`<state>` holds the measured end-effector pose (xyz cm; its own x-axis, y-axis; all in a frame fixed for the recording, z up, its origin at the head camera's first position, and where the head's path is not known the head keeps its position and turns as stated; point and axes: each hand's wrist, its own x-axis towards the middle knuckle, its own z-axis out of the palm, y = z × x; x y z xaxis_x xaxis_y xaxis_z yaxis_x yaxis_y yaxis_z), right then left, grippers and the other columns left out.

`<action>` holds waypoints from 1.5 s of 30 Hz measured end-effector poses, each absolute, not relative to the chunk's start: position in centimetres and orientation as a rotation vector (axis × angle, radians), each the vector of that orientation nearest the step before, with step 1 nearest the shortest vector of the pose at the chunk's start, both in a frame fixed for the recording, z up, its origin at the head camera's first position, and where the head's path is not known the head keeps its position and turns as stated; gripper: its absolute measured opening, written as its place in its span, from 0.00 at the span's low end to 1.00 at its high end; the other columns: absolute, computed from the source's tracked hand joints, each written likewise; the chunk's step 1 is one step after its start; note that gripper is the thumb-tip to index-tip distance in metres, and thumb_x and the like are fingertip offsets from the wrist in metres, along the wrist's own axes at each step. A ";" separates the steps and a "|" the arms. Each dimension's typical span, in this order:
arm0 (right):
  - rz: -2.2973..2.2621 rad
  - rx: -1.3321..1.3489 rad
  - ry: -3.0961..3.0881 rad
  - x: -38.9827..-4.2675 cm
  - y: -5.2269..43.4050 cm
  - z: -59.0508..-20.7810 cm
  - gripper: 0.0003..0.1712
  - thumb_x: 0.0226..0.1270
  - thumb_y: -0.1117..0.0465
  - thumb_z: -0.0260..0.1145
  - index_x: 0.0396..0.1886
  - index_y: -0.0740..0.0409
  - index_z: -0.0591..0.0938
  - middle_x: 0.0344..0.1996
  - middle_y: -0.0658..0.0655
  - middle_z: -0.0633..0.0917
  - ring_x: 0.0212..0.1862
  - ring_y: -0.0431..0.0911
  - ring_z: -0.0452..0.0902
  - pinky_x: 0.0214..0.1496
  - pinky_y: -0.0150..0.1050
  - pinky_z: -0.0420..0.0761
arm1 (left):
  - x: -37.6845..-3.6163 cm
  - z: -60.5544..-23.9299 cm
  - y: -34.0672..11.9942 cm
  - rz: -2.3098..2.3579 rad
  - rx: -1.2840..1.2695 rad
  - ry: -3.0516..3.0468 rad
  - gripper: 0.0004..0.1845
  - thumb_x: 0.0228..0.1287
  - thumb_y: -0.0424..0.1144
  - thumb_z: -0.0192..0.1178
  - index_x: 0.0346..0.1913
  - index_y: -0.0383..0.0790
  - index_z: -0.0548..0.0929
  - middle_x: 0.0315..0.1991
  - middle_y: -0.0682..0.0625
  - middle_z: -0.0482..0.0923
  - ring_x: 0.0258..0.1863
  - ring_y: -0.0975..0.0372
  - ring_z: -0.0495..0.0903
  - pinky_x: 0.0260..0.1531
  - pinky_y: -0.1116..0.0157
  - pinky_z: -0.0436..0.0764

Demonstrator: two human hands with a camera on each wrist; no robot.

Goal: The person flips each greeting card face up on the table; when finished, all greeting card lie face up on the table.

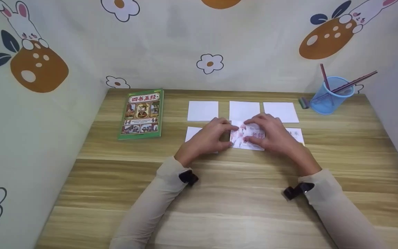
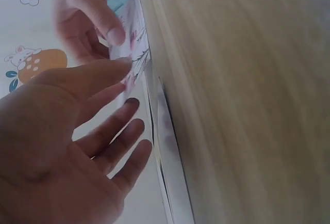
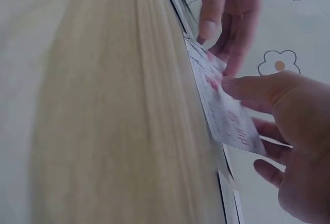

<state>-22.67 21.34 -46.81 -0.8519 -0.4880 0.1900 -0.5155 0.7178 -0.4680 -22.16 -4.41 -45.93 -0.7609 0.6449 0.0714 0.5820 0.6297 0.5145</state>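
Head view: I watch both hands meet over a printed card (image 1: 250,135) in the middle of the wooden worktop (image 1: 219,193). The left hand (image 1: 207,138) pinches the card's left edge between thumb and fingertip, its other fingers spread loose; the right hand (image 1: 271,133) holds the right part, thumb on the face and fingers curled beneath, so each grip is closed on the card. The wrist views show the card lifted slightly off the wood. I judge the thin card could bend or slip if the two hands pull unevenly, and a stray finger could nudge the white cards (image 1: 242,110) lying in a row just behind it. A green book (image 1: 142,113) lies at the left, a blue pen cup (image 1: 332,95) at the far right corner. Cloth walls printed with rabbits and flowers enclose the worktop.
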 end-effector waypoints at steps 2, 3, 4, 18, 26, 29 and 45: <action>0.782 0.834 -2.909 -22.6 21.4 -47.0 0.33 0.56 0.41 0.76 0.60 0.45 0.82 0.55 0.53 0.81 0.61 0.52 0.73 0.58 0.53 0.67 | -22.1 -46.0 -4.4 0.748 1.053 2.717 0.28 0.62 0.44 0.70 0.66 0.46 0.79 0.59 0.48 0.77 0.63 0.57 0.71 0.78 0.53 0.57; 0.775 0.831 -2.929 -22.6 21.4 -47.1 0.34 0.56 0.39 0.76 0.61 0.44 0.81 0.55 0.53 0.81 0.61 0.51 0.73 0.58 0.53 0.67 | -22.1 -46.0 -4.4 0.734 1.059 2.712 0.29 0.62 0.44 0.70 0.66 0.46 0.79 0.60 0.48 0.76 0.64 0.56 0.71 0.79 0.51 0.54; 0.770 0.824 -2.948 -22.6 21.5 -47.1 0.35 0.56 0.38 0.76 0.62 0.44 0.81 0.55 0.53 0.81 0.61 0.51 0.72 0.59 0.53 0.67 | -22.1 -46.1 -4.4 0.725 1.061 2.708 0.29 0.61 0.44 0.70 0.66 0.46 0.79 0.60 0.48 0.76 0.64 0.56 0.71 0.79 0.50 0.53; 0.798 0.796 -3.002 -22.7 21.7 -47.3 0.36 0.58 0.38 0.74 0.64 0.44 0.79 0.57 0.52 0.80 0.63 0.50 0.69 0.62 0.54 0.64 | -22.2 -46.1 -4.4 0.663 0.998 2.709 0.27 0.62 0.48 0.69 0.65 0.48 0.81 0.62 0.50 0.75 0.63 0.56 0.70 0.69 0.59 0.69; 0.802 0.822 -2.983 -22.6 21.9 -47.4 0.35 0.58 0.39 0.74 0.62 0.48 0.81 0.57 0.55 0.79 0.63 0.53 0.69 0.60 0.56 0.64 | -22.0 -46.0 -4.4 0.644 1.001 2.723 0.26 0.62 0.48 0.69 0.64 0.49 0.81 0.60 0.50 0.75 0.58 0.55 0.69 0.61 0.58 0.72; 0.808 0.828 -2.971 -22.6 21.9 -47.4 0.34 0.57 0.39 0.75 0.61 0.48 0.82 0.56 0.55 0.79 0.62 0.53 0.69 0.58 0.55 0.65 | -21.9 -46.0 -4.4 0.639 1.003 2.730 0.26 0.62 0.48 0.69 0.64 0.50 0.82 0.60 0.50 0.75 0.58 0.55 0.68 0.60 0.58 0.72; 0.799 0.781 -3.010 -22.5 21.8 -47.5 0.35 0.58 0.37 0.73 0.61 0.48 0.82 0.56 0.56 0.78 0.61 0.52 0.69 0.63 0.55 0.67 | -21.8 -45.9 -6.4 0.673 0.918 2.770 0.27 0.62 0.50 0.69 0.64 0.49 0.80 0.61 0.48 0.74 0.62 0.55 0.68 0.64 0.57 0.72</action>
